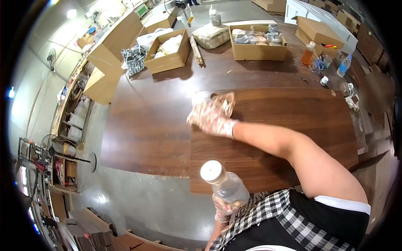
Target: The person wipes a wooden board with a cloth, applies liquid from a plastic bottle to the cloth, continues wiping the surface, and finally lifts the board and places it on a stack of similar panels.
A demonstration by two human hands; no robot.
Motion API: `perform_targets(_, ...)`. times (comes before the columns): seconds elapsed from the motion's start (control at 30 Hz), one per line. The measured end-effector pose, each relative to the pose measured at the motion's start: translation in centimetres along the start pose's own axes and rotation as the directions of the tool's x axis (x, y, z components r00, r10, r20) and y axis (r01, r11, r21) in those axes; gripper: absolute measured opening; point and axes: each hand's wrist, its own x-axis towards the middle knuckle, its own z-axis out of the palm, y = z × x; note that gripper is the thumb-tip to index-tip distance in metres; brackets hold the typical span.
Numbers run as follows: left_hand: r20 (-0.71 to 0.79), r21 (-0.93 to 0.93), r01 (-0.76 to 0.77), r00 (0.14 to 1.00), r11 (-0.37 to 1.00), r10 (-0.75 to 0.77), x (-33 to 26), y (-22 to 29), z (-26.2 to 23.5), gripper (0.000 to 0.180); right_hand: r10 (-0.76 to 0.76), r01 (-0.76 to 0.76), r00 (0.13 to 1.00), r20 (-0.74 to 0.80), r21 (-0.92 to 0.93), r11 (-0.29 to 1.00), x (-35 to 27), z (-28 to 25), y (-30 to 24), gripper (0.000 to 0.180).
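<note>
A dark brown wood-grain panel (293,113) lies on the larger brown tabletop before me. My right hand (209,116), in a floral glove, reaches across to the panel's far left part. Under and beyond its fingers a crumpled tan rag (227,103) is pressed to the panel; the hand is slightly blurred. Close to my body, my left hand (228,206), also in a floral glove, is wrapped round a clear plastic bottle (230,187) with a white cap. The bottle stands tilted by the panel's near edge, and most of the left fingers are hidden behind it.
Cardboard boxes with bagged items stand at the back left (169,54) and back centre (259,52). A wrapped bundle (211,37) lies between them. At the right are an orange-liquid bottle (307,53), a water bottle (344,66) and a small white bottle (324,80).
</note>
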Motion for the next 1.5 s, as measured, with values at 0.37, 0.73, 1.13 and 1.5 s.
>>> perform_targets(0.37, -0.167, 0.176, 0.042, 0.986, 0.983, -0.013, -0.5, 3.6, 1.3, 0.081, -0.056, -0.154, 0.945, 0.323, 0.588, 0.794, -19.8, -13.1, -1.2, 0.042)
perform_targets(0.73, -0.021, 0.576, 0.105, 0.993, 0.811, -0.114, 0.8, 6.7, 10.9, 0.08, 0.849, -0.807, 0.476, -0.231, 0.269, 0.526, -41.6, -23.4, 24.3, 0.035)
perform_targets(1.13, -0.022, 0.969, 0.075, 0.975, 0.235, -0.222, 1.3, 9.5, 19.2, 0.068, 0.549, -0.176, 0.674, 0.495, 0.829, -0.532, -30.2, -22.3, 3.0, 0.024)
perform_targets(1.5, 0.108, 0.908, -0.232, 0.934, -0.348, -0.341, 4.2, 15.4, 22.9, 0.056, 0.42, -0.152, 0.64, 0.644, 0.642, -0.751, -31.3, -21.4, 0.6, 0.037)
